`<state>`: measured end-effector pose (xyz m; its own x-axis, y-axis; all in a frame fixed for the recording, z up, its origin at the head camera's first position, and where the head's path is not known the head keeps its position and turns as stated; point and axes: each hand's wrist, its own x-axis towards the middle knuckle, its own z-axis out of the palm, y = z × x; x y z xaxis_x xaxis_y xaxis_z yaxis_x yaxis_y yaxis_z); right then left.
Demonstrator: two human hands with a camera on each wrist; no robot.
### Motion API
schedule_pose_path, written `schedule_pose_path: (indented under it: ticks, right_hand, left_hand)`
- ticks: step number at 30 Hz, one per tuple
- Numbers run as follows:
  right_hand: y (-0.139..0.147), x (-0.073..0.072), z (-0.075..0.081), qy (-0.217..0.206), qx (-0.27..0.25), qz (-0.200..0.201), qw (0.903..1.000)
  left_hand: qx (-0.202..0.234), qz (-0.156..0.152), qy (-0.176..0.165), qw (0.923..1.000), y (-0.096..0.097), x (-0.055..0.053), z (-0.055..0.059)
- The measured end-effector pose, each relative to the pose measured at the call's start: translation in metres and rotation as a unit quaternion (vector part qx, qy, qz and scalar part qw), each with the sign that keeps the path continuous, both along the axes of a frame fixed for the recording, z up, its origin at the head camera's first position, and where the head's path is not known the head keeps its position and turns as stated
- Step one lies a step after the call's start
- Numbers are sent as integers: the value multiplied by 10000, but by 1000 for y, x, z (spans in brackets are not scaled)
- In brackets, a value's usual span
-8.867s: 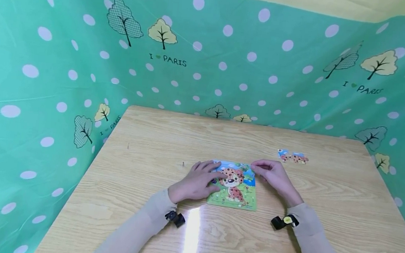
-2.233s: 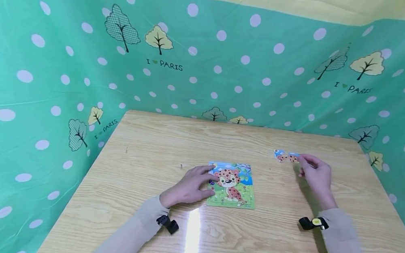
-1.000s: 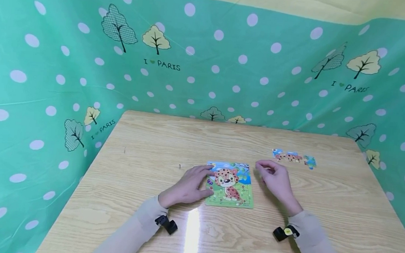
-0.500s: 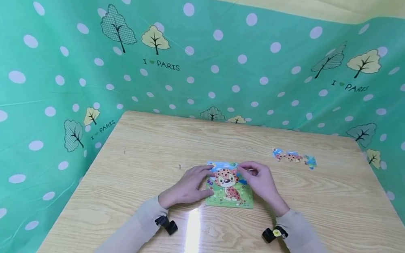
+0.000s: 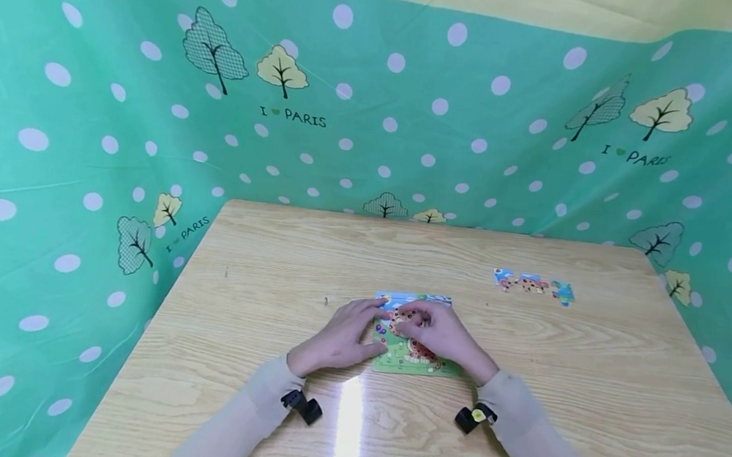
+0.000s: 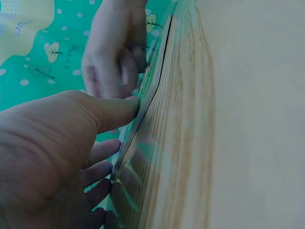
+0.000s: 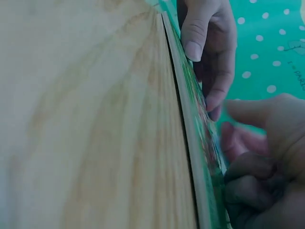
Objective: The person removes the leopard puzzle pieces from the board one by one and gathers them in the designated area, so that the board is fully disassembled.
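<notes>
A square jigsaw puzzle [image 5: 389, 362] with a cartoon leopard lies in its tray on the table. My left hand [image 5: 341, 334] rests along its left side; in the left wrist view the left thumb [image 6: 119, 109] touches the tray's edge. Over the leopard's head reaches my right hand [image 5: 440, 333], covering the puzzle's upper right. Its thumb and index finger stand apart at the face, with nothing visible between them. In the right wrist view the right hand's other fingers [image 7: 248, 186] are curled beside the tray [image 7: 190, 129].
Behind and right of the puzzle lie several loose jigsaw pieces: a blue one [image 5: 502, 277], a spotted leopard one [image 5: 532, 285] and a blue-green one [image 5: 562, 293]. Wood-grain table [image 5: 596, 383] surrounds them. A green dotted cloth [image 5: 330, 56] hangs along the back and sides.
My right hand set the blue-green piece beside the other loose pieces, then came left over the puzzle to the leopard's face. My left hand has stayed at the tray's left side.
</notes>
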<state>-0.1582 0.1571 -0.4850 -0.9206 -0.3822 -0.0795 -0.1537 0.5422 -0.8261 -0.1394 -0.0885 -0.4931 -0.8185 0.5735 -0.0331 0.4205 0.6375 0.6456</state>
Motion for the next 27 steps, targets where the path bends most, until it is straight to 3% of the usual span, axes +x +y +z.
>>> schedule_pose_path:
  ticks: [9,27]
  right_hand:
    - [-7,-4,0,-124,709,247,9971]
    - [-12,-4,6,-112,1073,572,9925]
  left_hand:
    - [-14,3,-15,10000,1,0,-1]
    - [-34,4,69,10000,1,-2,-5]
